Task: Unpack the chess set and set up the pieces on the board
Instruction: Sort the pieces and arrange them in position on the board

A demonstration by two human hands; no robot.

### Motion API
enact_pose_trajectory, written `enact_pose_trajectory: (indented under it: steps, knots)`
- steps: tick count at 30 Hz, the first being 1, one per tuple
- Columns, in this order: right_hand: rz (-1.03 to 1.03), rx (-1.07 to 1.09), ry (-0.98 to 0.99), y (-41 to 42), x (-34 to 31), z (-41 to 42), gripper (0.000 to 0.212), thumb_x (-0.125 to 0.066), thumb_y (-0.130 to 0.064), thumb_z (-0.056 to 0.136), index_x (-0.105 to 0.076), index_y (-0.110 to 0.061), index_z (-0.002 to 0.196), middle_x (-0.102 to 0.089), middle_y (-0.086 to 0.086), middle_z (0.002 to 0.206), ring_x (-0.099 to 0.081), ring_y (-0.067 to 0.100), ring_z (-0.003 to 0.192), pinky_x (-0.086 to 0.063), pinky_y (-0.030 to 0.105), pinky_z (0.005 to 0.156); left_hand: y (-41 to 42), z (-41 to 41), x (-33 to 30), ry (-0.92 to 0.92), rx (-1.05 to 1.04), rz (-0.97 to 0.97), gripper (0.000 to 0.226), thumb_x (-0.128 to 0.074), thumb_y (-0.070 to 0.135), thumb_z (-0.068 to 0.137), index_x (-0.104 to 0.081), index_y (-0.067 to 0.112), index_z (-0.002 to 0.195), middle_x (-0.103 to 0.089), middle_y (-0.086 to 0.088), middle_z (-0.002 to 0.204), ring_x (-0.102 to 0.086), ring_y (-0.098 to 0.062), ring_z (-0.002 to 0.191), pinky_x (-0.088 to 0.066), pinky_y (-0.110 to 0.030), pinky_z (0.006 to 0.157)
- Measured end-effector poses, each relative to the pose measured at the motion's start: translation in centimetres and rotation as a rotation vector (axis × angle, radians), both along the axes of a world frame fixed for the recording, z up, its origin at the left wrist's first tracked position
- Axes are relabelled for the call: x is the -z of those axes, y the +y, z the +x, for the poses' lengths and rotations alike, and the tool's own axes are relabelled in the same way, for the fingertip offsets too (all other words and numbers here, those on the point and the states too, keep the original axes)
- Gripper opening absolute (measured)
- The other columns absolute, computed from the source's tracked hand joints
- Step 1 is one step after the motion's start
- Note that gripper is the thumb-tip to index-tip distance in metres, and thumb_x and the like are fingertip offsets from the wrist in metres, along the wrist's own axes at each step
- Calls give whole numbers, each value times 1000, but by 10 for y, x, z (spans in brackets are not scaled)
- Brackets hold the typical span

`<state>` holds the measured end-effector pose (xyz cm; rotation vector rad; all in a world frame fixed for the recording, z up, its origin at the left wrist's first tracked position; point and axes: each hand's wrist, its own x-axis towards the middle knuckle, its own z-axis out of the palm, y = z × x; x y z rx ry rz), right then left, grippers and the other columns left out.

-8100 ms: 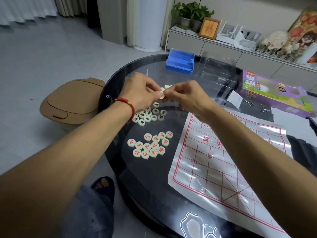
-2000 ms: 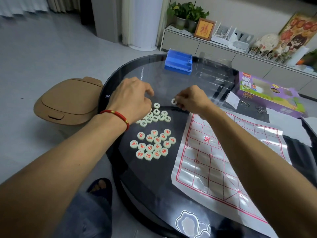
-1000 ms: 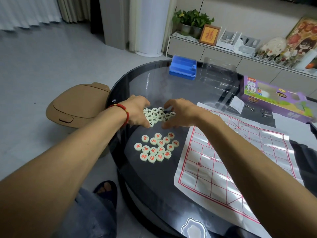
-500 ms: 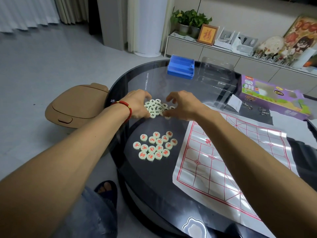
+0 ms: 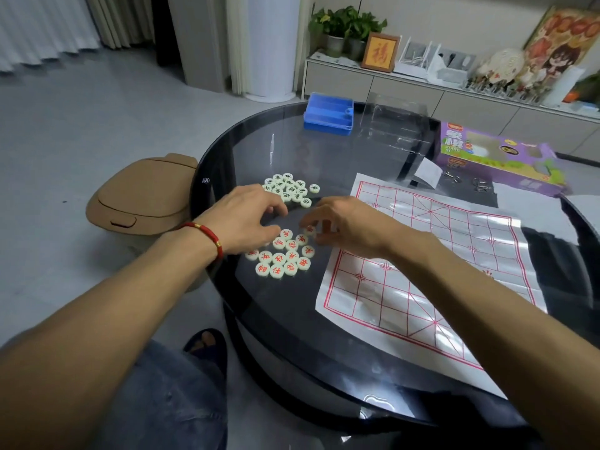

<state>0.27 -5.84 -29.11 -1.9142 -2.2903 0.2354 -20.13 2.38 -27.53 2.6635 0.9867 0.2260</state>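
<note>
Head view: both hands hover, fingers loosely curled, holding nothing, over the red pieces (image 5: 281,254); left hand (image 5: 242,219), right hand (image 5: 344,224) nearer the board (image 5: 431,267).

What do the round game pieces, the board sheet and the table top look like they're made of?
Pieces: probably smooth pale plastic, uniform discs with printed characters.
Board sheet: thin glossy plastic film or coated paper; it shows glare and fold creases.
Table top: dark tinted glass, see-through and reflective.
</note>
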Motion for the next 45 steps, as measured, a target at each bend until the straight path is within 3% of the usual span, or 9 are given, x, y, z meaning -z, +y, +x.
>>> enact_pose_trajectory:
  steps: [5, 8, 14, 22, 26, 31, 35, 39, 45]
  knots:
    - [66, -11, -39, 5, 7, -4, 31, -73, -24, 90, -69, -23, 121, -64, 1, 115, -62, 17, 100, -56, 29, 81, 3, 8, -1, -46, -10, 29, 30, -65, 27, 91, -68, 26, 120, -49, 8, 99, -46, -9, 84, -38, -23, 80]
    - [90, 4, -39, 7, 8, -5, 28, -72, -24, 91, -70, -21, 119, -65, 1, 112, -58, 13, 94, -52, 24, 77, 1, 17, -2, -80, 3, 47, 25, -65, 25, 91, -70, 25, 116, -49, 7, 99, -47, -10, 83, -40, -24, 79]
    - [128, 71, -34, -9, -14, 21, 18, -71, -26, 92, -73, -15, 107, -70, 3, 100, -66, 18, 85, -58, 32, 73, -1, 31, -2, -132, 13, 71, 28, -64, 21, 90, -70, 27, 117, -56, 5, 104, -48, -10, 80, -43, -26, 78]
    - [84, 479, -144, -81, -2, 140, 21, -73, -20, 90, -74, -11, 110, -74, 8, 105, -67, 19, 83, -60, 33, 78, -4, 39, 1, -149, 27, 65, 34, -59, 7, 89, -72, 23, 117, -56, 10, 93, -44, 2, 69, -35, -13, 73]
    - [96, 510, -152, -84, 7, 142, 33, -73, -30, 91, -70, -15, 119, -70, 8, 113, -66, 24, 87, -55, 33, 73, -5, 44, 3, -139, 22, 43, 38, -57, 2, 90, -71, 25, 117, -65, 8, 107, -45, 8, 71, -30, -2, 63]
    - [253, 237, -59, -82, -7, 76, 28, -62, -31, 97, -69, -19, 122, -68, 3, 118, -64, 17, 95, -51, 27, 78, -1, 36, -3, -104, 5, 57, 43, -59, -2, 90, -72, 30, 116, -65, 6, 113, -50, -3, 87, -31, -5, 71]
    - [243, -33, -63, -67, -1, 15, 38, -65, -31, 94, -64, -16, 129, -65, 3, 124, -62, 20, 108, -55, 36, 90, 0, 30, -6, -16, 20, 19, 38, -63, 6, 90, -70, 32, 117, -67, 6, 117, -55, -3, 91, -41, -15, 78]
    - [216, -117, 37, -34, -4, -8, 36, -67, -36, 93, -64, -19, 124, -65, 0, 117, -59, 19, 104, -53, 38, 86, 4, 23, -6, -18, -16, 27, 32, -63, 12, 90, -71, 32, 114, -63, 10, 102, -48, 8, 75, -37, -15, 73]
    - [185, -172, 42, -21, 11, -12, 24, -66, -32, 95, -72, -19, 114, -66, -1, 114, -60, 18, 102, -53, 38, 83, 11, 12, -2, -26, -55, 49, 30, -62, 14, 90, -72, 29, 114, -66, 6, 105, -49, -2, 76, -42, -22, 80]
